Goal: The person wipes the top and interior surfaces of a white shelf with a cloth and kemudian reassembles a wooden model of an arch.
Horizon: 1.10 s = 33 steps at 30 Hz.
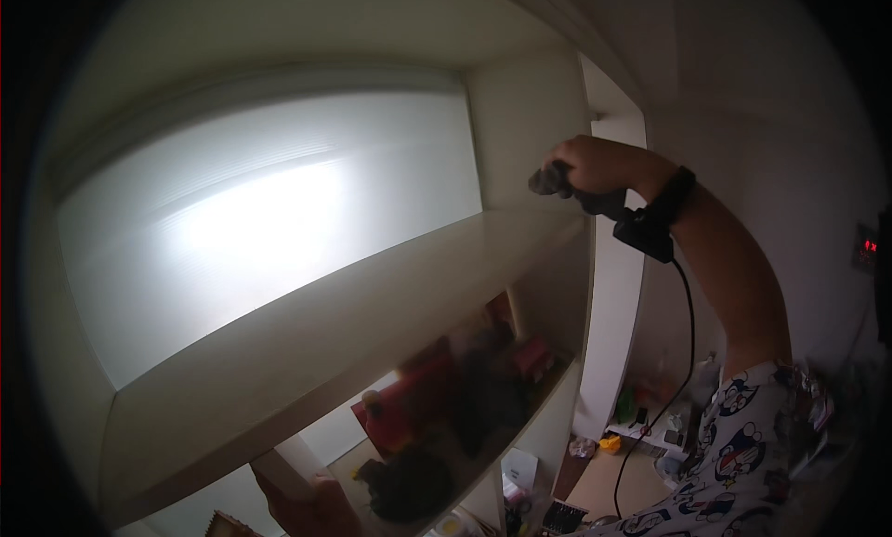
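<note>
At the right end of the cabinet's upper compartment, my right hand (585,164) is closed around a bunched dark grey cloth (550,179). The cloth is beside the compartment's side wall (529,126); whether it touches the wall I cannot tell. Lower down, my left hand (324,505) grips a pale upright divider (286,471) beneath the shelf board (334,314), partly cut off by the picture's bottom edge. Bright light glares off the white back panel (265,223) of the upper compartment, where no items show.
Below the board, the compartment holds a red item (418,377) and a dark bundle (411,485), both blurred. A black cable (691,314) hangs from the black box (644,232) strapped to my right wrist. A yellow object (610,444) and other clutter lie low at the right.
</note>
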Each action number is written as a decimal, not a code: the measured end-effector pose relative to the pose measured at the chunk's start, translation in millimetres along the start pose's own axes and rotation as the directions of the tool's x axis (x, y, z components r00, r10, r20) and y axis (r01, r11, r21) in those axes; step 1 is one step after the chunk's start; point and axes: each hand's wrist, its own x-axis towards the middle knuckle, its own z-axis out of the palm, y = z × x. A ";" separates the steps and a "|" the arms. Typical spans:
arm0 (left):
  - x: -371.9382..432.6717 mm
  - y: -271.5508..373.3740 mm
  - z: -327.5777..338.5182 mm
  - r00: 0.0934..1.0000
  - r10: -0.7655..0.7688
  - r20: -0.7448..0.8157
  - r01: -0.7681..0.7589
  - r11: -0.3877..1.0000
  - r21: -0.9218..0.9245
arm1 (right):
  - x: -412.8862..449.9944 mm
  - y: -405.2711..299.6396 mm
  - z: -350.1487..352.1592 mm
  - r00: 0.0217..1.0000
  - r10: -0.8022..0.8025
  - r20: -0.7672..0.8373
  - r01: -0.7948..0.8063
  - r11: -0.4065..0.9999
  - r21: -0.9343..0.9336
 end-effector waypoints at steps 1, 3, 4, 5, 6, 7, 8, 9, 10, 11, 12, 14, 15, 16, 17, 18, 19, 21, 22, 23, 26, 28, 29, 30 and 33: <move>-0.5 -3.0 0.0 0.999 0.037 0.006 -0.037 0.999 -0.032 | 11.5 -2.8 10.5 1.000 0.006 0.005 -0.006 1.000 0.029; -1.3 -4.9 -1.1 0.997 0.070 0.008 -0.069 0.995 -0.072 | 30.3 -5.1 30.0 1.000 0.004 0.014 -0.005 0.999 0.041; -2.8 -2.6 -0.7 0.998 0.052 0.038 -0.048 0.994 -0.101 | 39.2 4.7 39.6 1.000 0.003 0.016 -0.003 0.999 0.039; -4.0 -0.8 0.2 0.997 0.034 0.068 -0.025 0.991 -0.129 | 48.6 14.8 48.4 0.997 -0.075 -0.004 0.074 0.991 -0.111; -4.0 0.1 -1.0 0.997 0.028 0.065 -0.021 0.993 -0.115 | 55.1 13.1 54.6 0.987 -0.163 -0.009 0.156 0.956 -0.247; -3.4 1.1 -1.6 0.996 0.037 0.076 -0.029 0.994 -0.108 | 57.8 14.9 55.7 0.985 -0.172 -0.002 0.167 0.957 -0.236; -3.2 0.5 -2.5 0.995 0.045 0.088 -0.036 0.994 -0.102 | 57.7 19.1 54.1 0.963 -0.264 -0.051 0.212 0.862 -0.460; -2.6 -2.0 -4.9 0.996 0.039 0.085 -0.032 0.996 -0.084 | 55.3 17.5 51.8 0.928 -0.365 -0.080 0.226 0.720 -0.656; -1.5 -5.1 -6.8 0.993 0.097 0.068 -0.093 0.994 -0.055 | 50.2 15.8 49.1 0.941 -0.332 -0.066 0.187 0.670 -0.718; -0.6 -7.4 -9.0 0.987 0.155 0.054 -0.153 0.988 -0.026 | 51.3 24.9 52.7 0.939 -0.338 -0.064 0.195 0.677 -0.710; -1.2 -8.6 -6.9 0.986 0.153 0.060 -0.150 0.988 -0.042 | 47.1 43.4 49.0 0.928 -0.370 -0.034 0.203 0.581 -0.788; -4.1 -10.9 1.3 0.981 0.191 0.027 -0.189 0.979 -0.075 | 37.5 83.3 53.8 0.885 -0.464 -0.035 0.201 0.449 -0.871; -4.3 -12.3 0.8 0.981 0.192 0.028 -0.189 0.979 -0.070 | 37.7 85.4 59.8 0.884 -0.465 -0.036 0.203 0.452 -0.869; -4.9 -14.0 -0.1 0.985 0.173 0.026 -0.171 0.983 -0.060 | 35.8 87.8 65.5 0.871 -0.486 -0.071 0.197 0.479 -0.855; -4.9 -14.9 -0.3 0.988 0.155 0.024 -0.153 0.987 -0.051 | 33.9 90.9 68.2 0.857 -0.504 -0.106 0.192 0.504 -0.842; -3.8 -15.7 -1.4 0.987 0.154 0.034 -0.152 0.987 -0.054 | 32.8 87.6 68.7 0.862 -0.496 -0.103 0.191 0.506 -0.841; -2.4 -16.5 -2.2 0.986 0.166 0.022 -0.165 0.986 -0.021 | 34.3 83.5 69.2 0.895 -0.439 -0.079 0.184 0.525 -0.831; -1.1 -18.0 -3.8 0.985 0.173 0.013 -0.173 0.985 0.011 | 28.9 77.9 67.0 0.924 -0.379 -0.049 0.178 0.542 -0.821; -0.8 -18.9 -4.9 0.991 0.136 0.019 -0.136 0.991 -0.009 | 23.6 74.8 66.9 0.938 -0.346 -0.029 0.179 0.553 -0.813; -1.2 -19.4 -6.1 0.995 0.098 0.026 -0.097 0.995 -0.029 | 19.1 71.7 67.5 0.950 -0.314 -0.007 0.180 0.564 -0.806; -0.9 -12.0 -9.3 0.986 0.129 0.106 -0.124 0.991 -0.052 | -7.4 72.2 84.0 0.936 -0.348 -0.041 0.178 0.572 -0.801; -1.4 -9.6 -7.5 0.991 0.081 0.105 -0.082 0.997 -0.002 | -36.6 65.4 80.2 0.926 -0.365 -0.100 0.131 0.557 -0.820; -1.8 -9.5 -6.1 0.995 0.036 0.097 -0.041 0.998 0.053 | -49.3 61.1 78.5 0.929 -0.359 -0.096 0.130 0.554 -0.822; -2.2 -7.3 -6.1 0.994 0.043 0.098 -0.049 0.997 0.058 | -60.3 57.3 79.2 0.955 -0.266 -0.133 0.052 0.589 -0.807; -1.7 -3.8 -5.7 0.988 0.145 0.051 -0.144 0.989 -0.030 | -85.1 49.8 66.4 0.891 -0.335 -0.307 -0.087 0.537 -0.839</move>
